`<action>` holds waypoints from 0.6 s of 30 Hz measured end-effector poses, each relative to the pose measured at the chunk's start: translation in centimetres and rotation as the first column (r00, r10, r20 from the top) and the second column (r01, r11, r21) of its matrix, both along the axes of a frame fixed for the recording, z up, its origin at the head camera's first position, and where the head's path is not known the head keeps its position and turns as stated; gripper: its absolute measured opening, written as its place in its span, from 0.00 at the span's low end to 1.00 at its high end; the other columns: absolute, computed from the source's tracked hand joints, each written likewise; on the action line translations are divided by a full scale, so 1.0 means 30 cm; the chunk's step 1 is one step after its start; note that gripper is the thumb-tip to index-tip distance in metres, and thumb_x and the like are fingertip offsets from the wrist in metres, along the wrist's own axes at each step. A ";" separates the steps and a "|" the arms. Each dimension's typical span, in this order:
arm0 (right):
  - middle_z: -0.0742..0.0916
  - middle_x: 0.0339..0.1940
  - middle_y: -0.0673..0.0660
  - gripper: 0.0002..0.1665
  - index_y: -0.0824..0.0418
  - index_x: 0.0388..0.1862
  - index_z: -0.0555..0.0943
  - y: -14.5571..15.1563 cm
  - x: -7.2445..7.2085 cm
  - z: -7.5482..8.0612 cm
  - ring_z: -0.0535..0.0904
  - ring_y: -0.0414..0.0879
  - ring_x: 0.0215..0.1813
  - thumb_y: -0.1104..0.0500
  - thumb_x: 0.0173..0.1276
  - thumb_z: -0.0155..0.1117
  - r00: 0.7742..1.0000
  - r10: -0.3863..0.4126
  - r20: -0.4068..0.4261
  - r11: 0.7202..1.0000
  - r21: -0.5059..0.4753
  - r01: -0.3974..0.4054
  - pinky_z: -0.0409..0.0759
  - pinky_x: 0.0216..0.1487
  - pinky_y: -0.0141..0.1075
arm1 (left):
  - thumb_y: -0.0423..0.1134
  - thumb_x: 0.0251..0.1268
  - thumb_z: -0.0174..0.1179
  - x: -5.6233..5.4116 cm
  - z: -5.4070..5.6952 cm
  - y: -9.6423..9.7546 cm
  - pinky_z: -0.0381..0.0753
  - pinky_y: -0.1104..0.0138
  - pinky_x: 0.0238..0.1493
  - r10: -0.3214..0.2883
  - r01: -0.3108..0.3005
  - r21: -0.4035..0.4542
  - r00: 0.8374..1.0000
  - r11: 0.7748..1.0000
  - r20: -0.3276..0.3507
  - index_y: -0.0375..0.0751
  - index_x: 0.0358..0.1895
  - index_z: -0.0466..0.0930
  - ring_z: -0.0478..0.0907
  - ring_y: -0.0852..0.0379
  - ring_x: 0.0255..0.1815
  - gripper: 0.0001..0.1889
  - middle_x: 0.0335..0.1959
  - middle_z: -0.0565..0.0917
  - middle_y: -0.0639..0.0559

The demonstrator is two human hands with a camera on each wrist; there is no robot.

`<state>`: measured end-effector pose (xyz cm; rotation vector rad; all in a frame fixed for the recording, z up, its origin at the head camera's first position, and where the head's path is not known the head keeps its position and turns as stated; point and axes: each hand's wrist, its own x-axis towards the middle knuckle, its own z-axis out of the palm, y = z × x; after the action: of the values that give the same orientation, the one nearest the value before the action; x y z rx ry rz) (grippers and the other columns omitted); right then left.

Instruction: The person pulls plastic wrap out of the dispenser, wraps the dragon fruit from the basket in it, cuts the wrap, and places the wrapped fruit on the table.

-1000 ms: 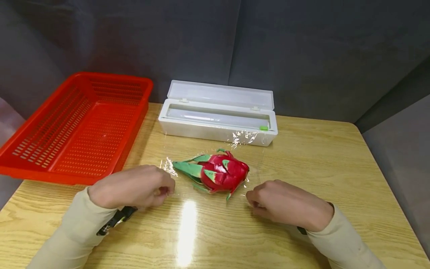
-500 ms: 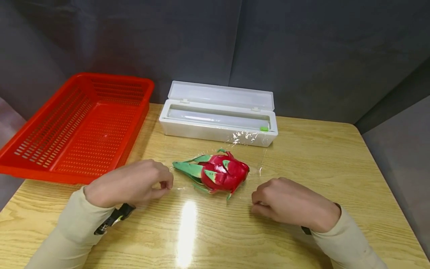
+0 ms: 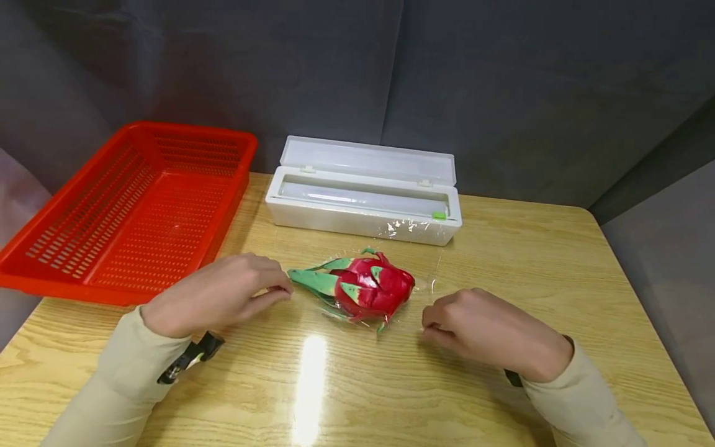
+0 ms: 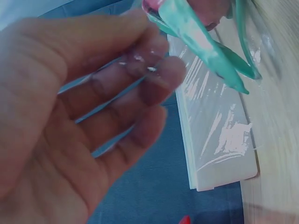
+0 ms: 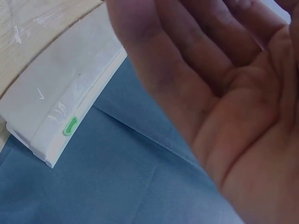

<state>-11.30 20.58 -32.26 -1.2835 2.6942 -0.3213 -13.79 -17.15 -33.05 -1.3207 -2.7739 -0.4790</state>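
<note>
A red dragon fruit (image 3: 373,287) with green scales lies on its side on the wooden table, between the two hands. Clear cling film (image 3: 432,285) shows as glints and faint edges about the fruit and up to the white box. My left hand (image 3: 223,292) is at the fruit's green-tipped end, thumb and index finger pinching the film; shiny bits of it show on the fingertips in the left wrist view. To the right of the fruit, my right hand (image 3: 491,329) has its fingers curled, pinching the film's near edge. Its fingertips are out of sight in the right wrist view.
Behind the fruit stands a white cling film box (image 3: 363,214), lid raised, with a roll inside and a green slider (image 3: 439,216) on its front edge. A red slotted basket (image 3: 167,211) stands at the left. Dark cloth (image 3: 475,93) hangs behind the table.
My left hand has moved away from the table's front edge, toward the fruit's green end. The right hand has shifted a little to the right. Film now gathers closer along the fruit's near side.
</note>
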 end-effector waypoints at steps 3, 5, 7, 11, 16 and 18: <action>0.79 0.22 0.38 0.13 0.47 0.26 0.80 0.002 -0.004 0.003 0.66 0.27 0.25 0.62 0.66 0.74 1.000 -0.009 0.002 1.000 0.001 0.009 0.72 0.29 0.24 | 0.41 0.65 0.72 -0.004 -0.004 0.003 0.86 0.71 0.39 0.013 -0.013 0.016 0.999 1.000 -0.029 0.47 0.40 0.90 0.80 0.69 0.33 0.05 0.33 0.87 0.62; 0.80 0.23 0.38 0.13 0.48 0.27 0.81 0.003 -0.007 0.004 0.68 0.28 0.26 0.63 0.65 0.74 1.000 -0.014 -0.003 1.000 0.002 0.014 0.73 0.29 0.24 | 0.40 0.64 0.72 -0.006 -0.008 0.004 0.86 0.72 0.39 0.019 -0.018 0.022 0.999 1.000 -0.049 0.47 0.40 0.91 0.80 0.69 0.33 0.05 0.33 0.87 0.62; 0.82 0.25 0.39 0.11 0.49 0.29 0.82 0.004 -0.009 0.005 0.69 0.28 0.27 0.63 0.64 0.75 1.000 -0.017 -0.013 1.000 0.003 0.017 0.76 0.30 0.25 | 0.39 0.62 0.73 -0.007 -0.012 0.006 0.87 0.72 0.39 0.022 -0.019 0.031 0.997 0.999 -0.070 0.47 0.40 0.91 0.81 0.69 0.33 0.05 0.34 0.87 0.61; 0.84 0.28 0.40 0.09 0.50 0.32 0.84 0.008 -0.013 0.004 0.72 0.28 0.28 0.63 0.64 0.75 0.999 -0.019 -0.049 1.000 -0.008 0.019 0.79 0.31 0.27 | 0.36 0.62 0.73 -0.014 -0.025 0.013 0.88 0.69 0.40 0.011 -0.003 0.062 0.993 0.998 -0.121 0.45 0.40 0.90 0.83 0.65 0.34 0.05 0.34 0.88 0.58; 0.84 0.28 0.40 0.09 0.49 0.33 0.84 0.011 -0.017 0.001 0.71 0.28 0.28 0.64 0.64 0.74 0.996 -0.022 -0.090 0.999 -0.033 0.019 0.76 0.31 0.27 | 0.35 0.63 0.72 -0.025 -0.042 0.025 0.89 0.67 0.41 0.014 0.000 0.097 0.990 0.995 -0.140 0.43 0.40 0.90 0.85 0.62 0.35 0.05 0.35 0.89 0.56; 0.83 0.28 0.40 0.09 0.50 0.33 0.85 0.012 -0.019 0.001 0.71 0.28 0.28 0.64 0.64 0.74 0.995 -0.022 -0.098 0.999 -0.043 0.018 0.76 0.31 0.26 | 0.35 0.63 0.71 -0.028 -0.047 0.028 0.89 0.67 0.41 0.024 -0.010 0.106 0.990 0.994 -0.136 0.42 0.41 0.90 0.86 0.61 0.36 0.05 0.36 0.89 0.55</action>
<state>-11.87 20.93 -32.24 -1.3177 2.7979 -0.3277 -14.62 -16.31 -34.44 -1.2564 -2.6088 -0.5059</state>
